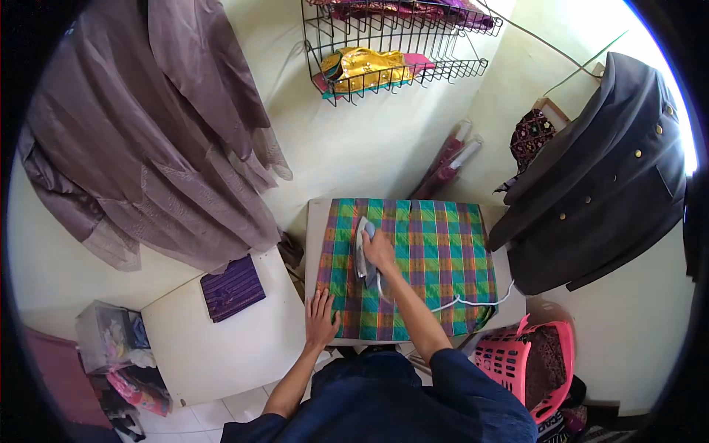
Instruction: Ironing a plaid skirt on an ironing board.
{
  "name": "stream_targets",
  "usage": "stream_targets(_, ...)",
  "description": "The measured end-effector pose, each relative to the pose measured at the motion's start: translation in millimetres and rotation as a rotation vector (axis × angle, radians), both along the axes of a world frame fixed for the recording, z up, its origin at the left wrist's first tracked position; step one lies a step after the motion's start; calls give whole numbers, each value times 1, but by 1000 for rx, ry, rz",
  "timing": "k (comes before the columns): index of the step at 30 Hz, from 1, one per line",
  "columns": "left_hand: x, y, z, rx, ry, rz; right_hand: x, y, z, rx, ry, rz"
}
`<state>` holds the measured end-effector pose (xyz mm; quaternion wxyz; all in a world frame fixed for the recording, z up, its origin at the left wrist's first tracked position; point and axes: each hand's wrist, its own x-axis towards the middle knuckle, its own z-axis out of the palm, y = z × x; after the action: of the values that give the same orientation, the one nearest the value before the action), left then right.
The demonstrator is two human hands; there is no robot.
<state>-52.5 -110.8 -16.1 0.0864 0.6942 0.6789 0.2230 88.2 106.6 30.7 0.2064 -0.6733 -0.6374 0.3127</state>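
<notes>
A green, purple and orange checked cloth [432, 249] lies spread over a pale ironing table [317, 243]. My right hand [379, 250] grips the handle of an electric iron [360, 255], whose soleplate is tilted to the left over the left part of the cloth. The iron's white cord [482, 303] runs across the cloth to the right edge. My left hand [322, 320] rests flat at the cloth's lower left edge, fingers apart, holding nothing.
A folded purple cloth [232, 288] lies on a white table [221, 354] at left. Mauve garments [166, 138] hang above it. At right hang a dark buttoned jacket [598, 183] and, below, a pink laundry basket [504, 360]. A wire rack [399, 72] holds fabrics on the wall.
</notes>
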Motion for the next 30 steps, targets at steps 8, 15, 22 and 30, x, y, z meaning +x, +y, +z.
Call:
stream_targets(8,3,2,1,9,-40,3,-12,28,1,-2,-17,-25)
stream_targets(15,-1,1,3,-10,-44,16,-17,-28,0,-49,-14,110)
stream_targets(22,1,3,2,-1,-38,10,-33,42,9,-35,-19,32)
stream_targets(30,-1,0,-1,3,-29,27,-40,22,-2,-16,29,178)
